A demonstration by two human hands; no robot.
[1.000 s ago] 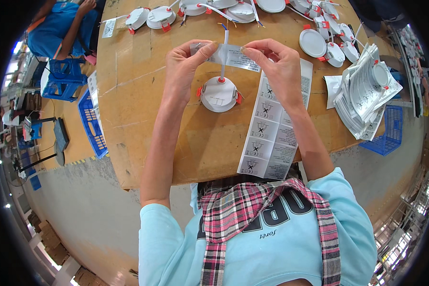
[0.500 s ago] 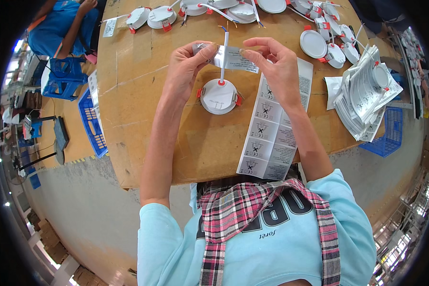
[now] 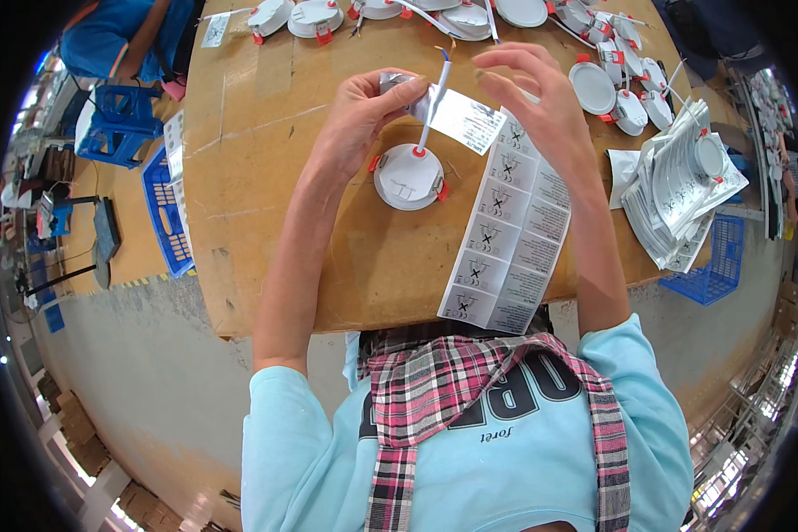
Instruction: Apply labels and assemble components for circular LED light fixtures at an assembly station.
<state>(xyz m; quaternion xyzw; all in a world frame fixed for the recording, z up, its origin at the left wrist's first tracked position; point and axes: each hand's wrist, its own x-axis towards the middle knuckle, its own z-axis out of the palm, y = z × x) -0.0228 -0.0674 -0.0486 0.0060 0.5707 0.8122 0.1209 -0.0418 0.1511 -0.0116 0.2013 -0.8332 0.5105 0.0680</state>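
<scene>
A round white downlight [image 3: 408, 180] with red-tipped spring clips lies on the wooden table in front of me. Its white cable [image 3: 435, 102] rises from a red grommet, with bare coloured wire ends at the tip. My left hand [image 3: 370, 117] pinches a silver label [image 3: 466, 121] against the cable, and the label's free end sticks out to the right. Beyond that end is my right hand [image 3: 545, 105], thumb and fingers apart, holding nothing. Below it lies a sheet of printed silver labels [image 3: 508, 235], whose lower end reaches the table's near edge.
More white downlights [image 3: 316, 19] line the table's far side, and others cluster at the far right [image 3: 591, 87]. A thick stack of label sheets [image 3: 669, 191] sits on the right, near a blue crate [image 3: 716, 257]. Another blue basket [image 3: 164, 213] and a blue stool [image 3: 120, 124] stand left, near a person in blue [image 3: 115, 40].
My right hand has let go of the label and moved up and right, its fingers spreading. The label's right end now slants downward, and the cable leans more to the right.
</scene>
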